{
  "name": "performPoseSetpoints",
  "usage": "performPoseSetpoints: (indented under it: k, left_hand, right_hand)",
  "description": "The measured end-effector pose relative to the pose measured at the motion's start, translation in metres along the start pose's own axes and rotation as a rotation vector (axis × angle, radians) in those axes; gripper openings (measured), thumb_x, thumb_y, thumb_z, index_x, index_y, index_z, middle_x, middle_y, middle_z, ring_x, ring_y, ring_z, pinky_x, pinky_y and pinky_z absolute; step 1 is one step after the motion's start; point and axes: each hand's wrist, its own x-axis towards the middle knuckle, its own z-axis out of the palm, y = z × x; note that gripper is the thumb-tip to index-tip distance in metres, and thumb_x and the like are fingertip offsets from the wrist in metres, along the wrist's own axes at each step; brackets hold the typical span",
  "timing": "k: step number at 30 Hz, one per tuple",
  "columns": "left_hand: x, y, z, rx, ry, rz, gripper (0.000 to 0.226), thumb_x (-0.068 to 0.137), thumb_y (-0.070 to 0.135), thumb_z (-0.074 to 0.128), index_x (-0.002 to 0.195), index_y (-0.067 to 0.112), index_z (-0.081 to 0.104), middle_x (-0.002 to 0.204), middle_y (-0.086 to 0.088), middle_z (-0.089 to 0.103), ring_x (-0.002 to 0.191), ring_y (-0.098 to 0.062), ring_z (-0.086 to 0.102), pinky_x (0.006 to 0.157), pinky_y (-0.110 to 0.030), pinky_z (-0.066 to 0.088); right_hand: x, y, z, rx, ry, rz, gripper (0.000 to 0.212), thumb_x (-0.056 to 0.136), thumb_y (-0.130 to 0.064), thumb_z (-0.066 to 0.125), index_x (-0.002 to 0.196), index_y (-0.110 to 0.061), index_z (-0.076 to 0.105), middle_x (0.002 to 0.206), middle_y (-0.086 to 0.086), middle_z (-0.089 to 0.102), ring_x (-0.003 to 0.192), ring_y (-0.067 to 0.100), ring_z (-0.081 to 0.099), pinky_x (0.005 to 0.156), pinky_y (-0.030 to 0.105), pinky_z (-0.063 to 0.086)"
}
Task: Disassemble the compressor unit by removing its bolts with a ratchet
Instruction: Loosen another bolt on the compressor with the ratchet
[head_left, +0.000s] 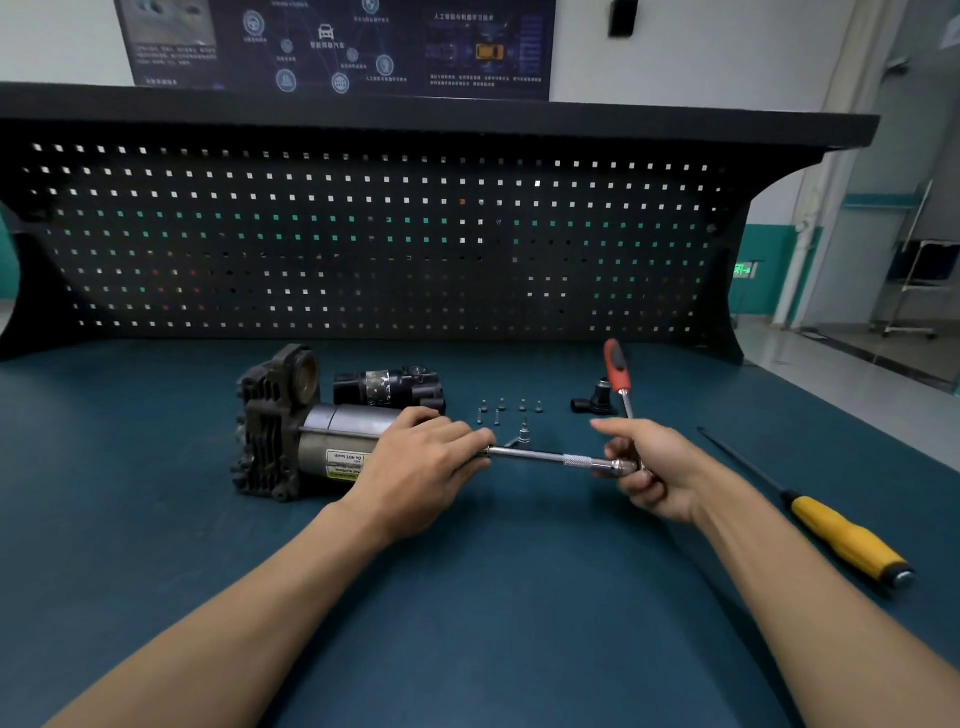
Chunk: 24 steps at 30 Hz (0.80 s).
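Several loose bolts (502, 404) already lie on the worktop (519, 597), at 12 o'clock from the long bar (540, 457), so part of the job looks done. The compressor (280, 426) lies on its side at 9 o'clock from the scene's middle. The left hand (415, 467) lies over the motor end, its fingers curled round the bar's far tip. The right hand (649, 467) grips the ratchet (618, 371) at its head, the red handle standing up toward 12 o'clock.

The step in hand seems to be working a bolt in the motor's end face. The left hand hides the tip, so I cannot tell whether it is seated.

Next, the tip needs holding square on the bolt while the right hand swings the handle.

A screwdriver (841, 540) lies at 4 o'clock.
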Motion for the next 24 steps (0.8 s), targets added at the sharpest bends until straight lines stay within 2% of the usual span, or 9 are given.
performPoseSetpoints:
  k: [3, 6, 9, 11, 14, 16, 18, 20, 24]
  left_hand:
    - [-0.001, -0.001, 0.000, -0.010, 0.007, 0.021, 0.016, 0.096, 0.027, 0.063, 0.107, 0.017, 0.070, 0.089, 0.007, 0.070, 0.081, -0.019, 0.067, 0.087, -0.039, 0.050]
    - [-0.001, -0.002, 0.000, -0.024, 0.016, 0.029, 0.016, 0.095, 0.027, 0.065, 0.107, 0.017, 0.071, 0.094, 0.008, 0.072, 0.083, -0.019, 0.068, 0.087, -0.039, 0.050]
    - [-0.001, -0.003, 0.000, -0.028, 0.022, 0.035, 0.016, 0.094, 0.027, 0.067, 0.106, 0.018, 0.072, 0.097, 0.009, 0.074, 0.084, -0.017, 0.069, 0.087, -0.037, 0.050]
    - [-0.002, -0.004, 0.000, -0.037, 0.020, 0.030, 0.016, 0.093, 0.027, 0.068, 0.106, 0.018, 0.072, 0.097, 0.009, 0.074, 0.084, -0.017, 0.069, 0.088, -0.037, 0.050]
    - [-0.001, -0.004, 0.001, -0.055, 0.008, 0.005, 0.017, 0.092, 0.029, 0.070, 0.105, 0.020, 0.072, 0.092, 0.009, 0.072, 0.084, -0.019, 0.067, 0.087, -0.035, 0.050]
    - [-0.001, -0.005, 0.001, -0.099, 0.011, -0.029, 0.019, 0.091, 0.030, 0.071, 0.105, 0.019, 0.072, 0.090, 0.007, 0.072, 0.087, -0.021, 0.065, 0.079, -0.034, 0.052]
    - [-0.002, -0.009, -0.001, -0.137, 0.013, -0.090, 0.022, 0.090, 0.033, 0.071, 0.106, 0.019, 0.073, 0.093, 0.007, 0.072, 0.095, -0.019, 0.064, 0.073, -0.034, 0.054]
    - [-0.004, -0.013, -0.002, -0.148, -0.001, -0.132, 0.024, 0.091, 0.036, 0.069, 0.108, 0.018, 0.072, 0.096, 0.008, 0.072, 0.102, -0.018, 0.063, 0.073, -0.037, 0.055]
    - [-0.004, -0.015, -0.002, -0.147, -0.042, -0.153, 0.034, 0.092, 0.043, 0.060, 0.113, 0.018, 0.071, 0.100, 0.007, 0.073, 0.108, -0.017, 0.061, 0.077, -0.037, 0.055]
  right_hand:
    - [0.004, 0.000, -0.008, 0.069, -0.100, 0.126, 0.040, 0.088, -0.046, 0.066, 0.068, -0.017, 0.048, 0.068, 0.010, 0.069, 0.030, 0.001, 0.028, 0.027, 0.010, 0.018]
    - [0.007, -0.001, -0.012, 0.183, -0.170, 0.188, 0.036, 0.078, -0.044, 0.073, 0.073, -0.015, 0.052, 0.081, 0.014, 0.072, 0.030, 0.001, 0.032, 0.027, 0.009, 0.022]
    - [0.008, 0.001, -0.011, 0.209, -0.200, 0.194, 0.036, 0.069, -0.041, 0.077, 0.078, -0.015, 0.054, 0.082, 0.015, 0.072, 0.030, 0.001, 0.033, 0.026, 0.009, 0.023]
    - [0.006, 0.003, -0.008, 0.112, -0.171, 0.142, 0.037, 0.067, -0.041, 0.078, 0.079, -0.015, 0.055, 0.080, 0.012, 0.072, 0.031, 0.002, 0.034, 0.026, 0.011, 0.023]
    - [0.006, 0.010, -0.004, -0.138, 0.001, -0.075, 0.037, 0.072, -0.040, 0.084, 0.081, -0.013, 0.061, 0.076, 0.008, 0.074, 0.038, 0.009, 0.045, 0.033, 0.017, 0.028]
    - [0.005, 0.012, -0.002, -0.208, 0.085, -0.280, 0.037, 0.072, -0.045, 0.086, 0.069, -0.015, 0.065, 0.065, 0.003, 0.067, 0.041, 0.013, 0.048, 0.036, 0.020, 0.030]
    - [0.003, 0.009, -0.002, -0.224, 0.117, -0.504, 0.043, 0.066, -0.053, 0.083, 0.059, -0.013, 0.068, 0.061, 0.008, 0.065, 0.041, 0.015, 0.048, 0.038, 0.021, 0.034]
    - [0.000, 0.005, -0.003, -0.266, 0.145, -0.707, 0.042, 0.067, -0.054, 0.079, 0.060, -0.013, 0.072, 0.061, 0.016, 0.065, 0.043, 0.015, 0.049, 0.043, 0.023, 0.040]
    - [-0.005, 0.003, 0.000, -0.349, 0.226, -1.029, 0.023, 0.078, -0.035, 0.080, 0.061, -0.020, 0.074, 0.055, 0.002, 0.063, 0.050, 0.007, 0.052, 0.052, 0.018, 0.040]
